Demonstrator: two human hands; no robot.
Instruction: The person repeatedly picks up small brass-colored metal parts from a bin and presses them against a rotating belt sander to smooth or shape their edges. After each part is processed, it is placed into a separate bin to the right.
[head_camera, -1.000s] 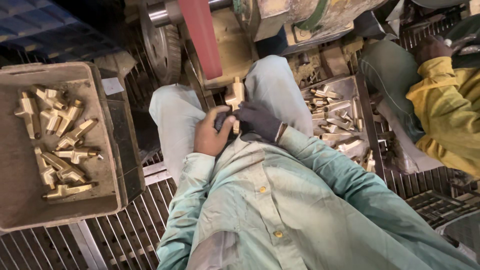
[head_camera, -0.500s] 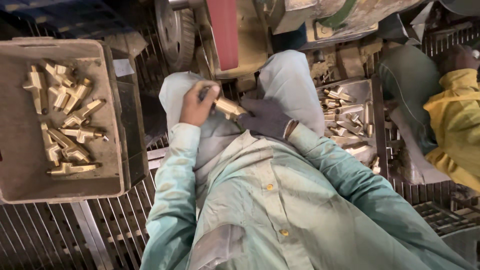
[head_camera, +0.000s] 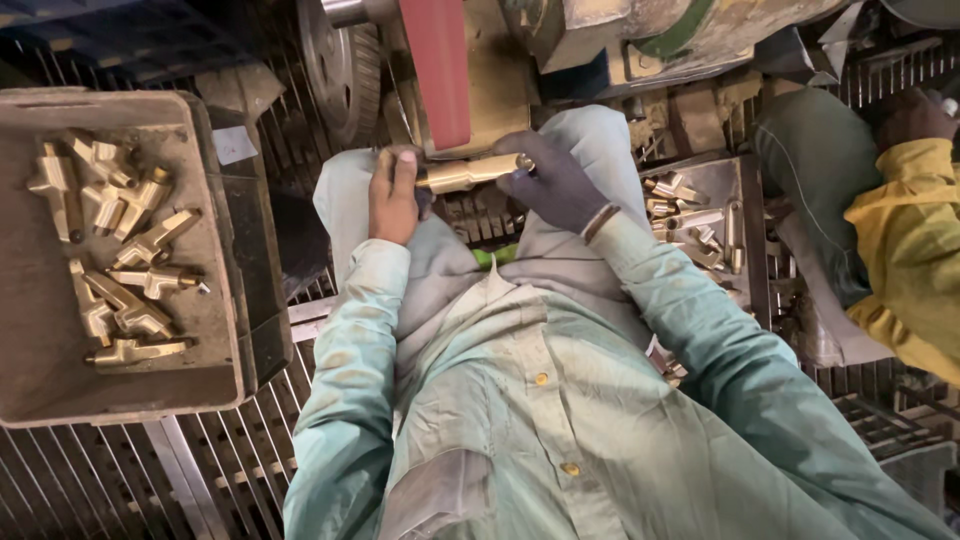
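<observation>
both hands hold a brass fitting (head_camera: 470, 172) level, just under the red sanding belt (head_camera: 437, 70). the left hand (head_camera: 395, 195) has its grip clamped on the left end, and the gloved right hand (head_camera: 555, 182) grips the right end. a grey tray (head_camera: 215, 330) of brass parts (head_camera: 115, 250) sits to the left, and another bin (head_camera: 745, 215) of fittings to the right.

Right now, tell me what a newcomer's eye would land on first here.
At top centre, the left hand and the gloved right hand hold a brass fitting at the lower end of a red sanding belt. At far left, a grey tray holds more brass pieces. Another person's yellow sleeve shows at right.
</observation>
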